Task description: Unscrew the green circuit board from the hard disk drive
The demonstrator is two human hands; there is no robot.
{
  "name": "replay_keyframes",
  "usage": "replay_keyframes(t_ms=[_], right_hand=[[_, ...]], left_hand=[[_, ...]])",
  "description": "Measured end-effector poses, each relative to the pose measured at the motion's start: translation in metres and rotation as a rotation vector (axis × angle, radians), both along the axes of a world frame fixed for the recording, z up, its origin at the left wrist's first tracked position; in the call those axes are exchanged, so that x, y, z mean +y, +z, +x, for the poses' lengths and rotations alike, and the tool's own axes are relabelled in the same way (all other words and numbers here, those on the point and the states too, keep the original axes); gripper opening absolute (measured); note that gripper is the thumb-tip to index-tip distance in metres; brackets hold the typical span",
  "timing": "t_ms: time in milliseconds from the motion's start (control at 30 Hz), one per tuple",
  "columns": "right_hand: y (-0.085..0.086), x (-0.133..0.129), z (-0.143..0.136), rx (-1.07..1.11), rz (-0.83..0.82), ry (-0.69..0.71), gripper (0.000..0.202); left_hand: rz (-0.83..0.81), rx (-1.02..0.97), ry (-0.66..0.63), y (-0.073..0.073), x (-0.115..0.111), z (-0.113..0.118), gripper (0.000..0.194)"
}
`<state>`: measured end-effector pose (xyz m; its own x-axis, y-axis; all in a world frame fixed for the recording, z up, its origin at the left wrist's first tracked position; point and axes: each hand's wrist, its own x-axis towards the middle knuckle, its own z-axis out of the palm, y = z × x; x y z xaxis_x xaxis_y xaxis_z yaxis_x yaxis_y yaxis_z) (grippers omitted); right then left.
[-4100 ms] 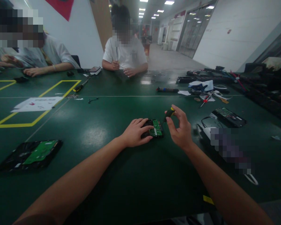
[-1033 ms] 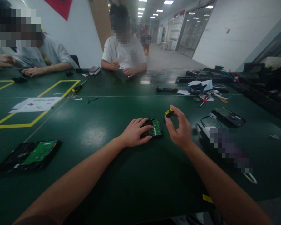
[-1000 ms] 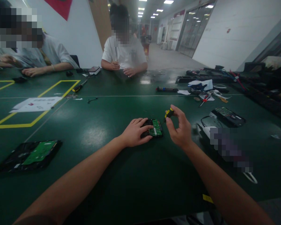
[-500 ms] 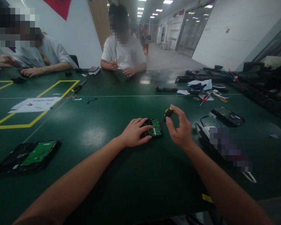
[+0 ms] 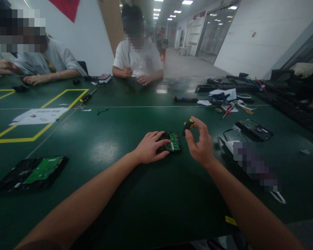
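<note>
Resting a loosely spread left hand (image 5: pixel 151 147) over the left part of a hard drive (image 5: pixel 175 143) flat on the table (image 5: pixel 146 208), apparently longest left to right. Pinching, with the right hand (image 5: pixel 202 143), a tilted screwdriver (image 5: pixel 187 126) beside the drive's right end, with tip contact unclear.

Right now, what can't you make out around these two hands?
In the head view:
- Rectangular black drive with green circuit board: left part hidden by the left hand.
- Black-and-yellow screwdriver in the right hand: tip too small and dark to show contact.
- Long white-and-purple object: surface detail blurred by pixelation.
</note>
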<state>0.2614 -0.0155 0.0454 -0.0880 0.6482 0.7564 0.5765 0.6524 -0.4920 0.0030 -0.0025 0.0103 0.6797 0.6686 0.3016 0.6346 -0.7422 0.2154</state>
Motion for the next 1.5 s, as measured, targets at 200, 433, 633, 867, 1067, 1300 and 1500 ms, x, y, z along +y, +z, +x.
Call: replay_keyframes(t_ms=[200,433,633,867,1067,1300,1500], right_hand=[[-0.0071,0.0050,-0.0005,0.073,0.018,0.014,0.059],[-0.0007,-0.0006,-0.0016,-0.012,0.067,-0.022,0.061],[-0.0002,-0.0011,-0.0001,-0.048,0.025,-0.001,0.063],[-0.0060,0.0044,0.0006,0.042,-0.009,0.029,0.066],[-0.0019,0.0007,0.0000,-0.044,0.076,-0.037,0.062],[-0.0050,0.0045,0.0019,-0.002,0.014,0.007,0.061],[0.0003,0.0027,0.0018,-0.068,0.091,-0.100,0.058]], left_hand=[[-0.006,-0.002,0.008,-0.0005,0.0004,0.0005,0.055],[-0.005,-0.004,0.007,0.0013,-0.0001,0.0007,0.055],[0.002,0.001,0.002,-0.0001,0.0006,0.0005,0.055],[0.001,0.001,0.000,-0.0003,0.0008,0.0000,0.055],[0.009,0.005,0.001,-0.0008,0.0002,0.0001,0.056],[0.006,0.005,0.002,-0.0004,0.0005,0.0003,0.056],[0.007,0.003,-0.001,-0.0003,0.0001,0.0001,0.056]])
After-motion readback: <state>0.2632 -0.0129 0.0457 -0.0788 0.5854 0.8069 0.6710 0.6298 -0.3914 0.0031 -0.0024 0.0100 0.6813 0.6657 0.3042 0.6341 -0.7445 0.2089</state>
